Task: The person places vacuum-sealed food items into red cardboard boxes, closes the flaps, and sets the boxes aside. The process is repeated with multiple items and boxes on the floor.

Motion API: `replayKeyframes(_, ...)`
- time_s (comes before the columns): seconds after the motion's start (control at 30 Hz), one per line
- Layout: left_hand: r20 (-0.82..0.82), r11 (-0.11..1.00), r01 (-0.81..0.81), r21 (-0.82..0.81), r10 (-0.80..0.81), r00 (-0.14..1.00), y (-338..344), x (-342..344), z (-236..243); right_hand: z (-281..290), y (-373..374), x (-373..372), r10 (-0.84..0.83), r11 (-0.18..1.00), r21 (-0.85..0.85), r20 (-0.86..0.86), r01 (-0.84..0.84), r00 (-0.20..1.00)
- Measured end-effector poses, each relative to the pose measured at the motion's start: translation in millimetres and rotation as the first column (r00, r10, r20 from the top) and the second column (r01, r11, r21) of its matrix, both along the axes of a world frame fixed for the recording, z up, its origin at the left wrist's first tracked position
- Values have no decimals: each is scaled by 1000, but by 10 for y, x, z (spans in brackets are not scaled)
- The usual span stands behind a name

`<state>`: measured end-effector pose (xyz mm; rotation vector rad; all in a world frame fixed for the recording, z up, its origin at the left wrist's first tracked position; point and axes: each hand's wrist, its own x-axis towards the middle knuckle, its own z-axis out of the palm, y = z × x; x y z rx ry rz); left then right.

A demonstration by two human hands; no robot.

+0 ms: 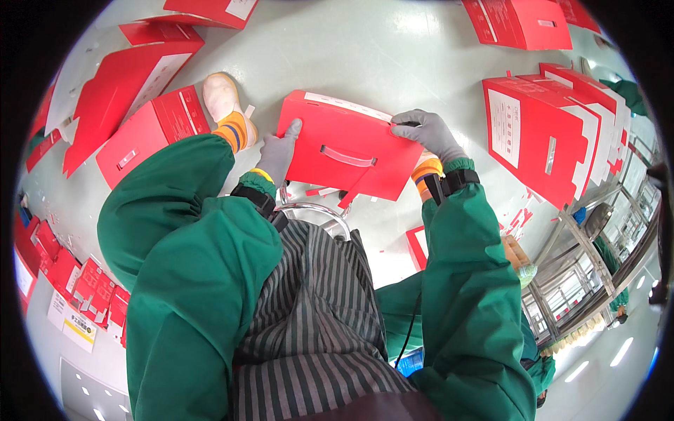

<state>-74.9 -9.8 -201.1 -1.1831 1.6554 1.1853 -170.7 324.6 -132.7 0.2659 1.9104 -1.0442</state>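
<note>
Between my two gloved hands is a red cardboard box (pixel 337 133) with a white strip along its far edge and a slotted carry handle (pixel 347 156) on the face toward me. My left hand (pixel 280 149), in a grey glove, grips the box's left edge with the thumb on the red face. At the far right corner my right hand (pixel 427 131), also grey-gloved, pinches the edge between thumb and fingers. The underside of the box is hidden. It is held above the floor, in front of my knees.
Red boxes (pixel 151 133) and flattened red cartons (pixel 123 95) lie at the left. A stack of red cartons (pixel 540 133) stands at the right, another box (pixel 519 24) at the far right. Red scraps (pixel 518 223) litter the floor. A metal rack (pixel 572 259) is at the right edge.
</note>
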Motion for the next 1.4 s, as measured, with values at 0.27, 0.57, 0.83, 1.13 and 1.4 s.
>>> replayKeyframes(0.27, 43, 999, 43, -22, -42, 998, 24, -74, 149, 19, -130, 318, 308, 942, 285, -521, -178, 796)
replayKeyframes(0.57, 29, 998, -8, 54, 6, 1000, -48, -12, -56, -48, -77, 162, -112, 993, 32, -138, 117, 984)
replayKeyframes(0.83, 9, 1000, -9, 25, 9, 1000, -24, -29, -6, -48, -56, 131, -130, 990, 38, -99, 135, 987)
replayKeyframes(1.13, -3, 1000, -15, -4, 15, 1000, 5, -45, 31, -9, -61, 54, -48, 996, 74, -96, 56, 994)
replayKeyframes(1.4, 32, 999, 41, 3, -41, 999, 20, -86, 174, -49, -55, 113, -228, 972, -59, -49, 225, 972)
